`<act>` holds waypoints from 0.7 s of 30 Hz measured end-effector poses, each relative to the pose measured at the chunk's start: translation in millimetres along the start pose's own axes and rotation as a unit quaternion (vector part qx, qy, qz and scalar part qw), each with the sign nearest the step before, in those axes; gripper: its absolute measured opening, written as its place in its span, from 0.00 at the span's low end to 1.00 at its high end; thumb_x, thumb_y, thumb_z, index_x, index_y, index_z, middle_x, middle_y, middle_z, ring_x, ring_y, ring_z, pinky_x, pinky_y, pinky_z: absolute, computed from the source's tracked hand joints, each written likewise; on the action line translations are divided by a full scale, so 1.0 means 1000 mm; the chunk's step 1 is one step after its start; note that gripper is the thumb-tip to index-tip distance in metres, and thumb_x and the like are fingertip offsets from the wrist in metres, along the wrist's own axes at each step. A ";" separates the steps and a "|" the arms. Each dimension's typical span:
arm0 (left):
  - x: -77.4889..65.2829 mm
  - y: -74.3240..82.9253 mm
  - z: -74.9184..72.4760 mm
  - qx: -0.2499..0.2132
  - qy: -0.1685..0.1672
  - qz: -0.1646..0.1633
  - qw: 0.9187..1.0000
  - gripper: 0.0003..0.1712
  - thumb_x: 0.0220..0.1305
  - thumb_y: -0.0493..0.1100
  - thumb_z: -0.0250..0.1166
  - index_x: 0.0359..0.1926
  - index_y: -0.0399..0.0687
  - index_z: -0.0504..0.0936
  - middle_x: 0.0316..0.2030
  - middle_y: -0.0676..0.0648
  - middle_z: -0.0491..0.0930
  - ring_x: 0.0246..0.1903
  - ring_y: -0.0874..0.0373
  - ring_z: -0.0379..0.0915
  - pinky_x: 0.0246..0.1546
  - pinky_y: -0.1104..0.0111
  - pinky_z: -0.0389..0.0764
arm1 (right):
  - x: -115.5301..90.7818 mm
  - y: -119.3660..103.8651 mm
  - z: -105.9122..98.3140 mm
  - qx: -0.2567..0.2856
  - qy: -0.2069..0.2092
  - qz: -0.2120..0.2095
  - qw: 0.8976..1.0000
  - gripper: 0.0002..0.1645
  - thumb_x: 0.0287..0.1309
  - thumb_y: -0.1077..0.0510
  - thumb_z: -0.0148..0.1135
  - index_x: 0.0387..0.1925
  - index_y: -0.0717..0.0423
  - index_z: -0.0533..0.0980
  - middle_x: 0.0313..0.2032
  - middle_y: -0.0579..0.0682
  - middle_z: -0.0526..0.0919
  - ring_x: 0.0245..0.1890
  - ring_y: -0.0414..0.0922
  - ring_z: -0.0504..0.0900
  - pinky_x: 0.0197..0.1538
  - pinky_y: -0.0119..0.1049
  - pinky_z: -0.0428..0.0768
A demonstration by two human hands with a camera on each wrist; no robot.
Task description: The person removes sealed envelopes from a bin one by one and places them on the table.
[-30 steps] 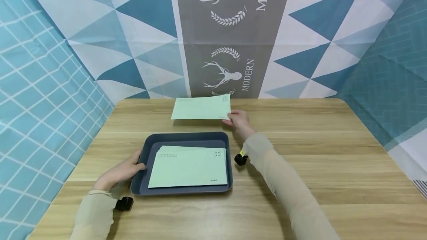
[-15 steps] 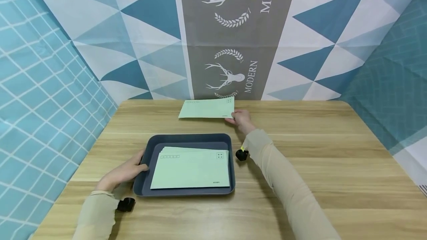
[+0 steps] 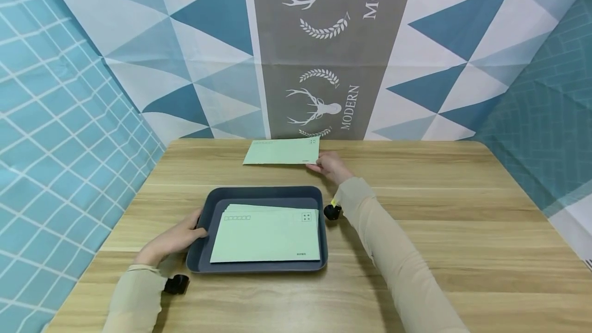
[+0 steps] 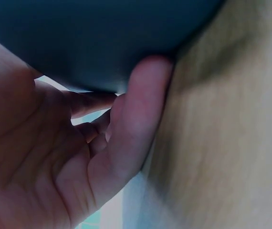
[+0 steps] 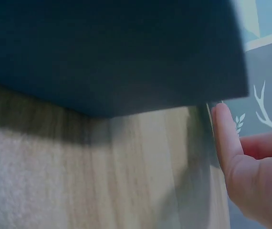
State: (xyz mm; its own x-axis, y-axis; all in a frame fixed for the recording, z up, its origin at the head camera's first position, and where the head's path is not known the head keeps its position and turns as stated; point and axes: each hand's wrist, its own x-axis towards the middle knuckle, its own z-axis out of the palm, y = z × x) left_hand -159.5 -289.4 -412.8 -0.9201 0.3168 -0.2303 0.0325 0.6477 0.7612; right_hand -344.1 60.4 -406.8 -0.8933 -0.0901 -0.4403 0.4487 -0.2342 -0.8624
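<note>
A pale green envelope [image 3: 282, 151] with a printed row of boxes and a stamp square lies nearly flat at the table's back edge. My right hand [image 3: 329, 165] pinches it near its front right corner. Nearer me, a dark grey-blue tray [image 3: 263, 192] bears a stack of similar envelopes [image 3: 265, 235], slightly fanned at the top left. My left hand [image 3: 178, 237] grips the tray's left rim, thumb over the rim and other fingers outside it. In the left wrist view the tray's outer wall [image 4: 88, 43] touches a fingertip close to the tabletop.
The wooden table [image 3: 439, 230] ends at a patterned backdrop cloth [image 3: 319, 45] right behind the held envelope. Blue checked cloth [image 3: 55, 132] borders the left side. A black wrist camera [image 3: 332, 212] hangs close beside the tray's right wall. In the right wrist view a dark surface fills the top.
The right hand has lowered the envelope towards the table at the back, and it appears flatter, then shifted slightly left. The left hand keeps its grip on the tray. The head view has shifted slightly.
</note>
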 end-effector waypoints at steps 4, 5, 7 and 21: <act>0.000 0.001 0.000 -0.002 -0.005 -0.012 1.000 0.42 0.61 0.36 0.51 0.69 0.31 0.38 0.67 0.27 0.41 0.65 0.33 0.37 0.61 0.43 0.48 | 0.003 0.002 -0.002 -0.003 0.011 0.009 1.000 0.41 0.49 0.83 0.36 0.67 0.66 0.50 0.68 0.61 0.50 0.37 0.45 0.79 0.43 0.28 0.78; 0.000 0.001 0.000 -0.002 -0.005 -0.014 1.000 0.42 0.61 0.36 0.51 0.69 0.31 0.37 0.67 0.27 0.40 0.65 0.33 0.37 0.61 0.43 0.48 | 0.004 0.003 -0.003 -0.003 0.012 0.010 1.000 0.39 0.50 0.83 0.37 0.67 0.67 0.51 0.68 0.61 0.50 0.40 0.47 0.80 0.42 0.28 0.78; 0.000 0.001 0.000 -0.003 -0.006 -0.017 1.000 0.42 0.61 0.36 0.51 0.69 0.31 0.37 0.67 0.27 0.40 0.65 0.33 0.36 0.61 0.42 0.47 | 0.005 0.003 -0.004 -0.004 0.018 0.009 1.000 0.36 0.53 0.81 0.39 0.66 0.67 0.53 0.67 0.62 0.53 0.48 0.50 0.78 0.41 0.27 0.78; 0.001 0.001 0.000 0.004 -0.002 -0.012 1.000 0.42 0.62 0.37 0.51 0.69 0.30 0.36 0.67 0.26 0.39 0.65 0.32 0.35 0.60 0.41 0.47 | 0.005 0.006 -0.010 0.024 0.092 -0.012 0.995 0.23 0.53 0.76 0.55 0.53 0.70 0.70 0.53 0.64 0.73 0.29 0.43 0.82 0.42 0.29 0.78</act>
State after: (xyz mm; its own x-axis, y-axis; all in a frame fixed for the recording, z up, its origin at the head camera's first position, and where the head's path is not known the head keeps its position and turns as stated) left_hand -160.3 -288.7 -412.3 -0.9193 0.3041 -0.2497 0.0143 0.6600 0.7512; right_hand -345.3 68.5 -416.9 -0.8821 0.0937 -0.4616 0.4213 -0.2812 -0.8622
